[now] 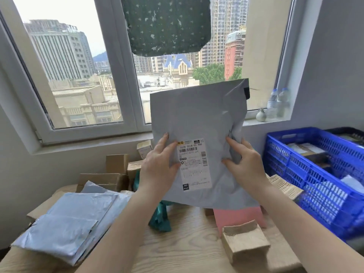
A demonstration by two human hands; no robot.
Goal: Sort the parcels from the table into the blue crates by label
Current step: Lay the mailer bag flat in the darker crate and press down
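I hold a large grey plastic mailer point(199, 115) upright in front of the window, its white shipping label point(194, 163) facing me. My left hand point(158, 166) grips its lower left edge, thumb beside the label. My right hand point(245, 164) grips the lower right edge, creasing the plastic. Below on the wooden table point(183, 251) lie a stack of grey mailers point(67, 223), a teal bag point(159, 217), a pink mailer point(236, 217) and a small cardboard box point(244, 241). A blue crate point(315, 174) holding parcels stands at the right.
Several cardboard boxes point(116, 164) are piled at the table's back under the window sill. More corrugated cardboard point(285, 186) lies against the blue crate. A dark crate point(352, 134) sits behind it. Water bottles point(277, 103) and a small round vase point(261, 115) stand on the sill.
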